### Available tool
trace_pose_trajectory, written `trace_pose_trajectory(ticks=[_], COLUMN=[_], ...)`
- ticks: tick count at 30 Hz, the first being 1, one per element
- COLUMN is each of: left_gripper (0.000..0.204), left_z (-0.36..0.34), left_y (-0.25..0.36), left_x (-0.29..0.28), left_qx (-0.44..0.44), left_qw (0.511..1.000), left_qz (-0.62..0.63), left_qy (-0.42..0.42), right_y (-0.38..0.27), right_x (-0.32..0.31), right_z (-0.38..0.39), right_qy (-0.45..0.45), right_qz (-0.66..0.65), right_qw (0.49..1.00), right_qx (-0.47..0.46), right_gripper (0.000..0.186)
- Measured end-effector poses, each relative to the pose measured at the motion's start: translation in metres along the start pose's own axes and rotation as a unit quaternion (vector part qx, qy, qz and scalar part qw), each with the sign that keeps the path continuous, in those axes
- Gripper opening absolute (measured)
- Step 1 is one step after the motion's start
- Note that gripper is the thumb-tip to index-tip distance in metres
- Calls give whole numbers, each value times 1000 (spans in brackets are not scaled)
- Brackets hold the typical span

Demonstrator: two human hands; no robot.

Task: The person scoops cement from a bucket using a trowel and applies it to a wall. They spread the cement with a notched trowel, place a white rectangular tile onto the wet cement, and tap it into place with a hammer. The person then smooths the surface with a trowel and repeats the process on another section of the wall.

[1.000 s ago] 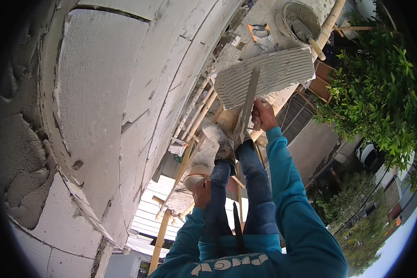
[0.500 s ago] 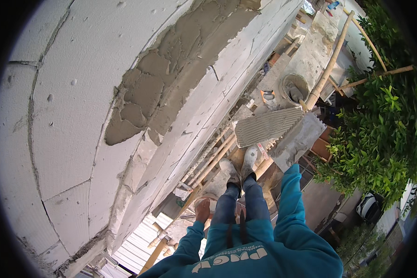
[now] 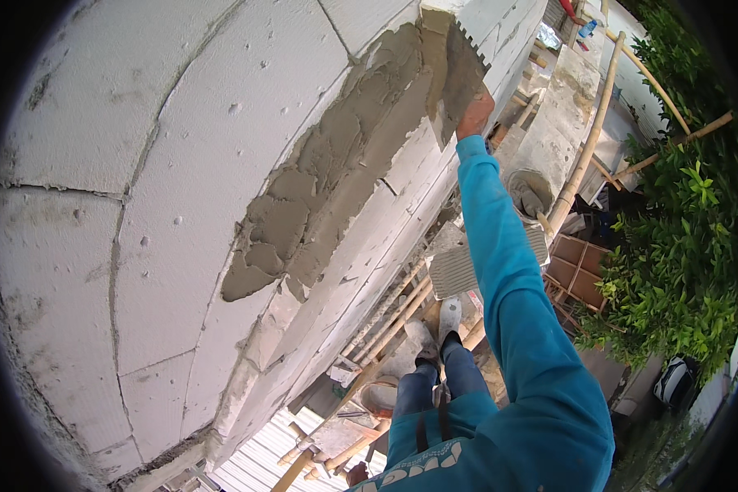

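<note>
My right hand (image 3: pixel 476 113) is raised at the end of a stretched arm, its fingers wrapped round a notched trowel (image 3: pixel 455 78). The trowel's blade rests against the far end of a grey mortar patch (image 3: pixel 303 197), which is spread along the white block wall (image 3: pixel 246 98). Its toothed edge faces up and right. My left hand (image 3: pixel 357 473) hangs low near the bottom edge, mostly cut off by my body, and its fingers cannot be made out. Near my feet lies a pale block with ridged grey mortar (image 3: pixel 459 271), partly behind my right sleeve.
A mortar bucket (image 3: pixel 529 193) stands on the scaffold boards (image 3: pixel 566 98), beside a bamboo pole (image 3: pixel 586 135). Another bucket (image 3: pixel 379 398) is left of my legs. Leafy branches (image 3: pixel 681 238) crowd the right. Far ahead, part of another person in red (image 3: pixel 569 8) shows.
My right hand has swung the trowel up from beside the ridged block to the far end of the mortar patch. My left hand has dropped lower, and the view has shifted.
</note>
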State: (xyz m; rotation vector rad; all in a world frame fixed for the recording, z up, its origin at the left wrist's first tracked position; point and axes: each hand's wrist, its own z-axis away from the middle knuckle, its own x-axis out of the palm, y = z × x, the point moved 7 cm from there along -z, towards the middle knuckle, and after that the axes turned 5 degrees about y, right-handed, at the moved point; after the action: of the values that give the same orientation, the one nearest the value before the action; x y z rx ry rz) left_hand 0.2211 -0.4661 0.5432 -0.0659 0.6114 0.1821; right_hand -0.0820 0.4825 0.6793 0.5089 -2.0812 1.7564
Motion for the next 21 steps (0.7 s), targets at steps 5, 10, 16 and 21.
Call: trace_pose_trajectory(ticks=[5,10,16,21], left_gripper=[18,22,27,31], left_z=[23,27,39,40], left_y=[28,55,51,33], left_x=[39,62,87,86], left_qx=[-120,-162,-192,-191], left_qw=[979,948,918,906], left_qz=[157,264,333,365], left_qy=[-49,-72,-98,-102], right_y=[27,55,59,40], right_x=[57,74,68,71], right_z=[-37,-49,-29,51], right_qy=[60,91,9,-26], right_qz=[259,341,200,187], right_qw=[959,922,977,981], right_qx=[-102,-159,-73,-47], right_gripper=[22,22,23,20])
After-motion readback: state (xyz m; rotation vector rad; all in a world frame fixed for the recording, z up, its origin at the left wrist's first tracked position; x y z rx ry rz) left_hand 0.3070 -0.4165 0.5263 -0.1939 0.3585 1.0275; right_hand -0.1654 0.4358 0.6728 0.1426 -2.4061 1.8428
